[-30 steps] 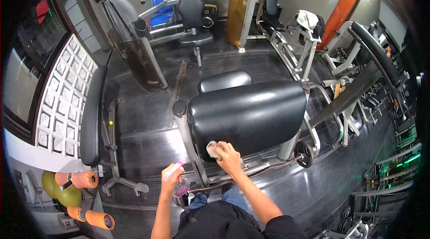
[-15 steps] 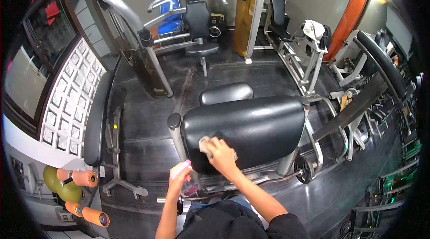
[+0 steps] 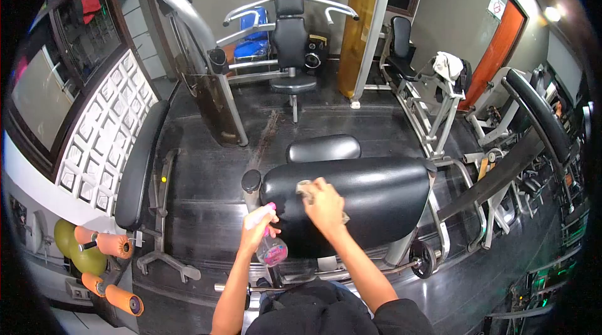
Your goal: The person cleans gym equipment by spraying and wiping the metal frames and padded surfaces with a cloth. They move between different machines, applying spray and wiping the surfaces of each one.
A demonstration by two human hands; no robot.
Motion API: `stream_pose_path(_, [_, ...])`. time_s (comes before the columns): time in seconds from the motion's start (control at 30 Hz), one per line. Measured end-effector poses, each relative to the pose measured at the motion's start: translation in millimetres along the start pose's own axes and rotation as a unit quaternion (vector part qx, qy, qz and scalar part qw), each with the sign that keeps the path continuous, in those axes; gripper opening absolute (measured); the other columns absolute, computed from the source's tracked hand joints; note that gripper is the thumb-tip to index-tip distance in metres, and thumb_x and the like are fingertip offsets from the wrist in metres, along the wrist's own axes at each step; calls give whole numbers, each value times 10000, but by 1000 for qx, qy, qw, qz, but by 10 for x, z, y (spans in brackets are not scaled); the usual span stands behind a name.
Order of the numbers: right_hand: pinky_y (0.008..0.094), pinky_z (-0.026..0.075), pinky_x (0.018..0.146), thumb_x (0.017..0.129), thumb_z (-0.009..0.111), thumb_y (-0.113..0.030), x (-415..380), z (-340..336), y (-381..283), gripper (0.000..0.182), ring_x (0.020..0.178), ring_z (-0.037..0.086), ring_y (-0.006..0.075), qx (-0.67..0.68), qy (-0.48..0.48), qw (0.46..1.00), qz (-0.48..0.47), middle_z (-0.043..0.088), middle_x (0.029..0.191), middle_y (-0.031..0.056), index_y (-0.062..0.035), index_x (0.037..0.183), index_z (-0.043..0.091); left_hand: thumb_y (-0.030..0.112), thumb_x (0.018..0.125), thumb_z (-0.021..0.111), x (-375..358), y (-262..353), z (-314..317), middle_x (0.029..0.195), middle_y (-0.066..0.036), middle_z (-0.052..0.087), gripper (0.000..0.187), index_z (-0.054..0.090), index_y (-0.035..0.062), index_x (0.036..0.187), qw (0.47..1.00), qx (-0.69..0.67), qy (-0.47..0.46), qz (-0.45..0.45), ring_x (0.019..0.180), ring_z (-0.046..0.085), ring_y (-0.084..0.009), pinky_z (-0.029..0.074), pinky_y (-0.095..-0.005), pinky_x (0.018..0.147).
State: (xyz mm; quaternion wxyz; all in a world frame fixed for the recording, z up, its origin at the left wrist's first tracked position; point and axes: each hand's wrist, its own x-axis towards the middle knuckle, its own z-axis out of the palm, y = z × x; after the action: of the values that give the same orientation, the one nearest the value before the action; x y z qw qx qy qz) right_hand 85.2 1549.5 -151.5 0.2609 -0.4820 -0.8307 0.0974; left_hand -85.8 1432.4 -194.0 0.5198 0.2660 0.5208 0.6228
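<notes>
A clear spray bottle [image 3: 272,252] with a pink and white head is gripped by my left hand [image 3: 253,227], just off the left end of a padded black bench [image 3: 385,194]. My right hand [image 3: 326,208] is closed over a light, crumpled cloth [image 3: 305,190] on the left part of that pad. Most of the cloth is hidden under the fingers. Behind the bench lies a smaller black pad [image 3: 323,147]. Along the near side runs a metal bar [image 3: 370,270] with a dark weight plate [image 3: 424,258] at its right.
A seated press machine [image 3: 291,46] stands ahead. On the left are a long black bench [image 3: 143,165] and orange foam rollers [image 3: 116,244] beside green balls [image 3: 88,258]. A white towel [image 3: 448,66] hangs on a machine at the back right.
My right hand has moved the cloth rightward on the pad. The spray bottle in my left hand has come up and shows more of its body. The view has tilted upward slightly.
</notes>
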Motion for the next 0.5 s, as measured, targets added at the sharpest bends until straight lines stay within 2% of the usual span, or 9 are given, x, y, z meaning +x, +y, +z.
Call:
stream_pose_path(0.1, [421,556,761,753,724,-161,-88,198,-211,244,943,637,256,26,-43,997,-61,607,1051,29,-180,996,712,149,959,603,203,134,83,868,-103,643,307,612,-37,1203,999,23,-18,30,496,582,-151,591,-336,587])
stream_pose_path(0.2, [400,562,748,751,728,-164,-191,71,-100,298,931,646,248,45,-84,990,-103,614,1047,19,-195,1047,713,154,963,589,375,213,96,855,-105,635,297,613,-47,1181,998,25,-40,45,482,582,-157,588,-339,572])
stream_pose_path(0.3, [400,562,686,715,744,-154,-165,-115,244,310,843,666,251,49,-32,993,-102,619,970,23,-216,1018,729,179,971,572,495,277,59,848,-112,630,281,616,-49,1129,996,39,-71,35,480,591,-171,594,-358,570])
stream_pose_path(0.37, [407,556,678,711,755,-161,-70,-317,370,274,832,672,254,9,-27,998,-47,628,943,30,-209,980,741,226,982,551,555,317,40,842,-123,629,287,621,-43,1055,993,52,-100,18,481,606,-195,605,-397,570])
stream_pose_path(0.4, [418,552,678,719,756,-161,-3,-353,432,252,838,674,257,29,-4,999,-30,634,915,34,-201,967,742,199,970,570,557,381,38,831,-105,620,275,639,-35,1097,993,54,-107,0,517,612,-187,580,-330,578])
stream_pose_path(0.5, [440,551,704,757,731,-225,173,-293,414,203,850,676,279,-5,-13,999,50,636,934,45,-157,948,736,204,967,578,658,333,16,815,-96,625,261,659,-24,1066,993,44,-108,-6,581,637,-186,561,-301,594])
